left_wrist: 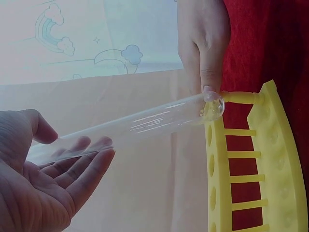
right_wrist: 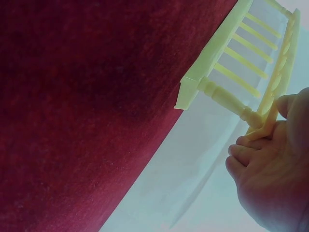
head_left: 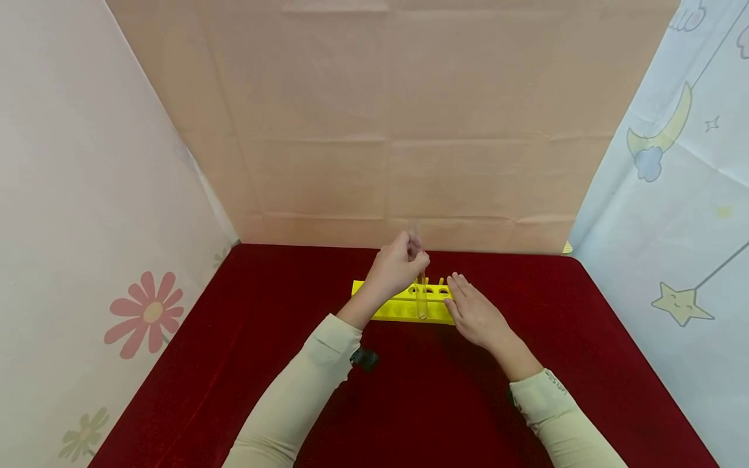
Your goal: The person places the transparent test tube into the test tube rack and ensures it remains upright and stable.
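Glass test tube (head_left: 420, 296) hanging upright at centre frame, pinched near its rim by the left hand (head_left: 396, 268), fingers curled round it. Dipping into a hole in the top plate of the yellow rack (head_left: 404, 307); in the left wrist view, rounded bottom (left_wrist: 213, 105) sitting just at the rack's top edge, beside a yellow crossbar. Not yet seated, by the look of it.

Right hand (head_left: 475, 313) lying flat and relaxed, fingers straight, against the right end of the rack, at centre right of the head view. In the right wrist view, fingertips (right_wrist: 256, 145) pressing on the rack's end post at lower right, bracing it rather than gripping it.

Rack resting on the red cloth (head_left: 246, 338), filling the lower half of the frame, with cardboard backing (head_left: 386, 130) above and patterned sheets (head_left: 673, 195) at both sides.

Risks from here, judging by the setup:
- Tube catching on the hole's edge if tilting, then slipping from a light pinch.
- Rack sliding on the cloth if the right hand is easing off while the tube is pushing down.
- Glass striking the lower plate hard if released too early; only 1 hand is guiding it.
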A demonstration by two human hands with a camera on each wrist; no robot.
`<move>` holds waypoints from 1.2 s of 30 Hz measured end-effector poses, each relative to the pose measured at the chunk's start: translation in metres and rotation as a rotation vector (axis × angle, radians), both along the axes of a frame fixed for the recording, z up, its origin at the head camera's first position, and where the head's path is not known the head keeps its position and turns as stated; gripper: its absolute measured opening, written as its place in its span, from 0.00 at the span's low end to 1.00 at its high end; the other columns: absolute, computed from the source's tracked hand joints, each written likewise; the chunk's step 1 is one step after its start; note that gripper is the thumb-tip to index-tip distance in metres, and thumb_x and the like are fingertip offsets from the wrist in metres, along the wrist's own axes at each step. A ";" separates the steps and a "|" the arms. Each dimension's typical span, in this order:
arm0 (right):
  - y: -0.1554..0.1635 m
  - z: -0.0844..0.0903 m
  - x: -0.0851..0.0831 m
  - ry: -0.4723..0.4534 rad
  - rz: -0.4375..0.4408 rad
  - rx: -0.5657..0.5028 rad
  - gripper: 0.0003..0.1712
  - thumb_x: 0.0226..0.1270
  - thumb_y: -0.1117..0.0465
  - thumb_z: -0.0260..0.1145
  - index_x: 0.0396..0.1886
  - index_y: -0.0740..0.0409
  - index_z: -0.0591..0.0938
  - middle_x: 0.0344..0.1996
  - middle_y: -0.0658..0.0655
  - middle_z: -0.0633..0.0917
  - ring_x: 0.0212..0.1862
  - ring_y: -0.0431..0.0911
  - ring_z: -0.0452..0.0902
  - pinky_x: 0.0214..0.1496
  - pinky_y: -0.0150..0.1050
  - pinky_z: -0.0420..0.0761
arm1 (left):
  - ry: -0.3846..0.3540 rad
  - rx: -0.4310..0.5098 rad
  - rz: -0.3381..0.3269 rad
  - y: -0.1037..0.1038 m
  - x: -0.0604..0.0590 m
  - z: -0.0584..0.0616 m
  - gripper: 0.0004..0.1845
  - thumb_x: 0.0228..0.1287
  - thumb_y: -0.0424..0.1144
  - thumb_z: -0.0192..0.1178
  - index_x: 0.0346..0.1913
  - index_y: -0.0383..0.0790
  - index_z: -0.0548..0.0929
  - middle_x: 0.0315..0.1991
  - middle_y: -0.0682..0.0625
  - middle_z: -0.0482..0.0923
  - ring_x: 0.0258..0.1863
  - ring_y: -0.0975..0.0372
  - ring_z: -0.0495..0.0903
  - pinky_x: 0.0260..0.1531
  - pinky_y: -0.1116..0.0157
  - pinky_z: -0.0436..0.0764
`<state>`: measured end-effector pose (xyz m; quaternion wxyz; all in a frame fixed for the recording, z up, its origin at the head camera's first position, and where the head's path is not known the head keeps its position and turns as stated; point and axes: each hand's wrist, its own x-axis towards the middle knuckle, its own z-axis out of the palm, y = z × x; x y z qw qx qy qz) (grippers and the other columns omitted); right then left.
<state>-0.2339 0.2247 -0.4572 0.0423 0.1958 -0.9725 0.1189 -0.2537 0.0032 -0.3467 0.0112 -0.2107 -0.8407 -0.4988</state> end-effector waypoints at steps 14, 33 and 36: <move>-0.002 0.001 0.000 -0.002 0.002 -0.001 0.35 0.83 0.53 0.47 0.76 0.73 0.57 0.77 0.72 0.58 0.78 0.63 0.52 0.77 0.57 0.57 | 0.026 -0.038 0.022 0.006 -0.003 0.001 0.12 0.71 0.42 0.58 0.52 0.42 0.73 0.30 0.52 0.82 0.22 0.61 0.77 0.23 0.67 0.77; 0.001 -0.003 0.000 0.057 0.015 -0.005 0.33 0.82 0.56 0.49 0.74 0.75 0.60 0.74 0.74 0.62 0.77 0.64 0.56 0.76 0.57 0.59 | 0.017 -0.022 0.016 0.017 -0.010 0.003 0.12 0.71 0.42 0.58 0.51 0.41 0.74 0.39 0.50 0.82 0.26 0.60 0.79 0.22 0.66 0.78; 0.001 -0.003 0.000 0.054 0.012 -0.004 0.33 0.82 0.55 0.49 0.75 0.75 0.60 0.75 0.73 0.61 0.77 0.64 0.55 0.76 0.57 0.59 | 0.029 -0.015 0.025 0.019 -0.013 0.002 0.11 0.70 0.42 0.58 0.50 0.41 0.74 0.40 0.49 0.83 0.34 0.60 0.82 0.27 0.67 0.80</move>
